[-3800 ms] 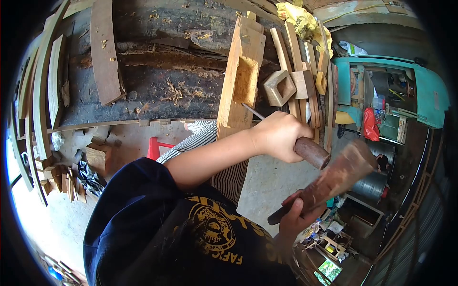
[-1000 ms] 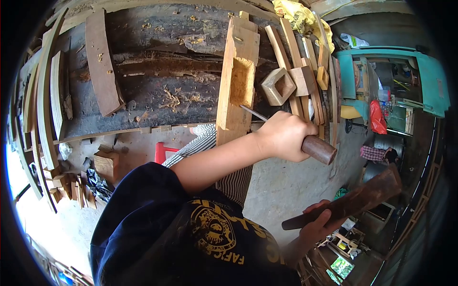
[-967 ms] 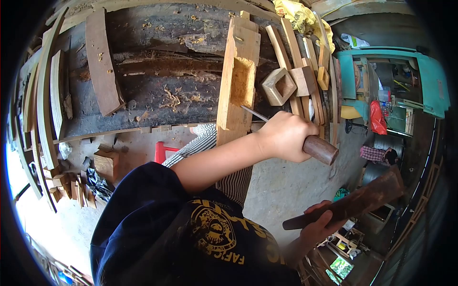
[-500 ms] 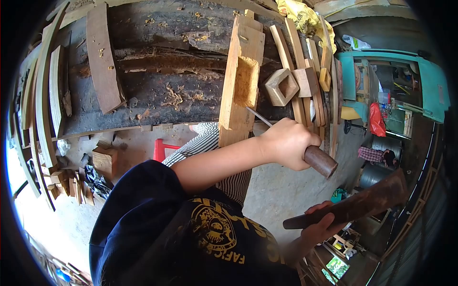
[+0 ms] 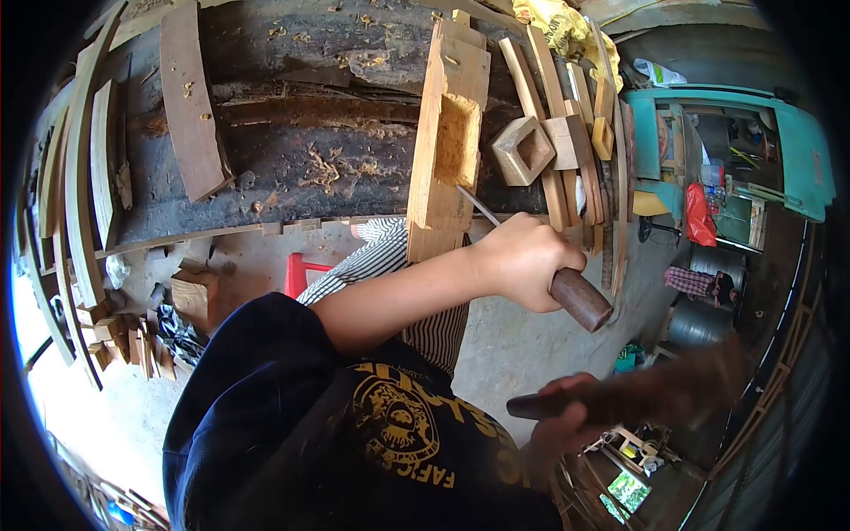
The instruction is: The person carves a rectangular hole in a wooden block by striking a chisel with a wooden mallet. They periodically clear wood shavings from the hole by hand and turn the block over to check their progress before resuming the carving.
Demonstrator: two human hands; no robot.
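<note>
My left hand is closed around the dark, round wooden handle of a chisel. The thin blade slants up and left, its tip at the near end of a rectangular hollow in a pale wooden block. That block lies on the dark, rough timber bench and juts over its near edge. Lower right, my right hand grips the narrow end of a dark wooden club. Motion blurs both the club and this hand. The club is apart from the chisel handle.
A hollow, square-sided wooden piece sits right of the block, beside several wood strips. A brown board lies on the left of the bench, with shavings scattered between. A red stool stands below, and a teal machine at far right.
The club and my right hand have shifted slightly left and are now blurred. My left hand has moved a little left and up with the chisel, whose tip stays at the hollow.
</note>
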